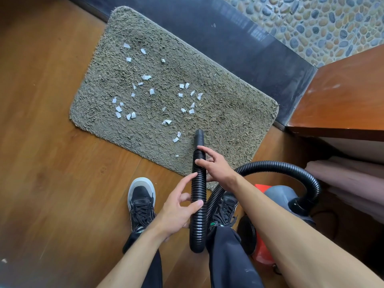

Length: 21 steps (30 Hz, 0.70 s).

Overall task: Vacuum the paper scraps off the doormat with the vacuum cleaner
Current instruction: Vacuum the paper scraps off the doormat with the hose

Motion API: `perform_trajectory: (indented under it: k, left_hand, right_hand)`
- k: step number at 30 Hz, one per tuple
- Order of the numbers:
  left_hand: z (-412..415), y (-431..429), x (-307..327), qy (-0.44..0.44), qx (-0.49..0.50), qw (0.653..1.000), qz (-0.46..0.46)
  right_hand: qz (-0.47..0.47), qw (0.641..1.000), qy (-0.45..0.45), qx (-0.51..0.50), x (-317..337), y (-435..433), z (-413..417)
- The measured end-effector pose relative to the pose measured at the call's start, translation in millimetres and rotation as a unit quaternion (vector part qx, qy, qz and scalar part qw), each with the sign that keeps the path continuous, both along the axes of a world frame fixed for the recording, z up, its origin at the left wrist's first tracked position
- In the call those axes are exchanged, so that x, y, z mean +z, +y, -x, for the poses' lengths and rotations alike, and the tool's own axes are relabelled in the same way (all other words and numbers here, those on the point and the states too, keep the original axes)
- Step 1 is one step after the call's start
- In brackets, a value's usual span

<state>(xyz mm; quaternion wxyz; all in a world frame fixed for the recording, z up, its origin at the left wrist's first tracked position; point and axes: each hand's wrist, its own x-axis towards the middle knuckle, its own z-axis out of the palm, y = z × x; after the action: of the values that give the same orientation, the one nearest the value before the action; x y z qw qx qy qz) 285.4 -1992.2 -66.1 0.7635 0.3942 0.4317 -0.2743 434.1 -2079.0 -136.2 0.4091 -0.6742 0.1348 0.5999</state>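
one vacuum hose (pixel 197 227), right hand (pixel 218 167) curled round it near nozzle (pixel 199 138), left hand (pixel 176 210) curled lower, paper scraps (pixel 152 91) ahead on doormat (pixel 228 117)

paper scraps (pixel 153 91) on doormat (pixel 228 113) | vacuum cleaner (pixel 286 204) right of shoes (pixel 141 201)

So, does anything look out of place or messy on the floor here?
Yes. White paper scraps lie scattered over the grey doormat, mostly on its left and middle parts. One more white bit lies off it, on the wooden floor, at the lower left corner of the view. Nothing looks damaged.
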Motion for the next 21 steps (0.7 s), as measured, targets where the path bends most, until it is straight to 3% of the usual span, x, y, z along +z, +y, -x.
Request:
perform_trajectory:
  k: [21]
  left_hand:
    - [55.2,33.2,1.9,0.018,0.044,0.999,-0.006]
  right_hand:
    - [-0.014,0.998,0.009,0.053,-0.6,49.0,47.2]
